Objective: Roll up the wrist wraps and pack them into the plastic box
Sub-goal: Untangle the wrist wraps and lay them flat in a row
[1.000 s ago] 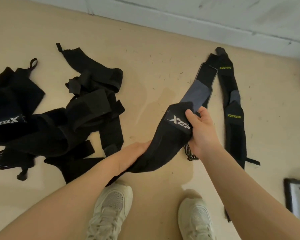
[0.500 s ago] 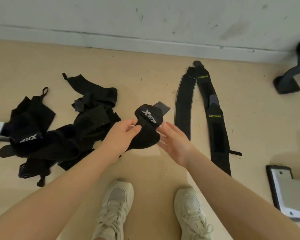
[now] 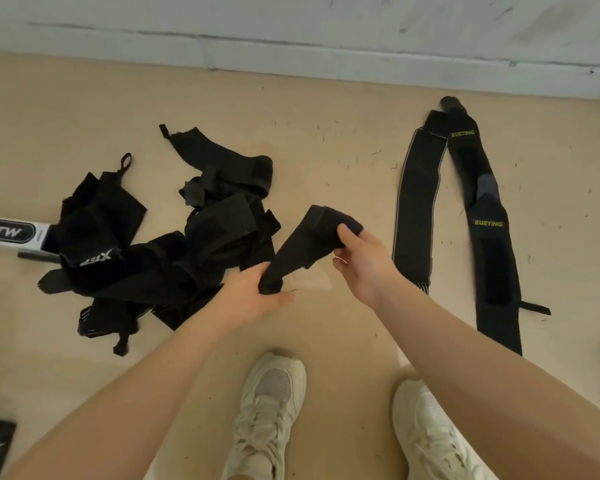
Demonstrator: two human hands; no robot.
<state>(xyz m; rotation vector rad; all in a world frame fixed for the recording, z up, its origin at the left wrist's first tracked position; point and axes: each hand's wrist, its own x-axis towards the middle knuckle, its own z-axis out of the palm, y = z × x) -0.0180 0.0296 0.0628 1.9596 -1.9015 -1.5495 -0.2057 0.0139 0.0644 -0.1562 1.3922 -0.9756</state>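
Presently, a black wrist wrap [image 3: 307, 247] is being pinched taut between left hand [image 3: 257, 296] and right hand [image 3: 361, 261], fingers curled round each end, for tight rolling.

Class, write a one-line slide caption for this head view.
Both hands, left hand and right hand, hold a black wrist wrap.

Wrap held in hands [image 3: 309, 247]: one
Flat XUEYING wraps [image 3: 492, 237]: two
Tangled wrap pile [image 3: 174, 247]: count unclear
Shoes [image 3: 267, 410]: two

"XUEYING" in yellow-green stands twice on the long black fabric wrist wrap [image 3: 489, 237] at 3 o'clock; "XTEP", upside down, on the black wrap pile [image 3: 97, 258] at 9 o'clock; "RTW" on the white bar [image 3: 7, 233] beside it.
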